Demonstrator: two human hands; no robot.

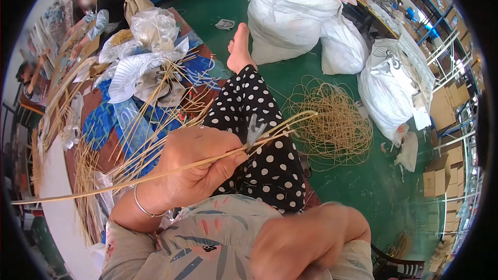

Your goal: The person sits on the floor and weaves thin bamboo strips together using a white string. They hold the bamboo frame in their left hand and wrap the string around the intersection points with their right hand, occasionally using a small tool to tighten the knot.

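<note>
From afar, I'm pinching the cane (93,193) mid-frame in the left hand (205,163), its length running from left edge to right of centre, while the right hand (306,243), grip unclear, is hovering apart, lower right.

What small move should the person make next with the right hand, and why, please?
Probably bring the right hand up to the clear plastic strip. Its end sticks up beside the thin canes, which the left hand pinches, while the right hand, blurred by movement, is apart from them, in front of the floral shirt.
</note>
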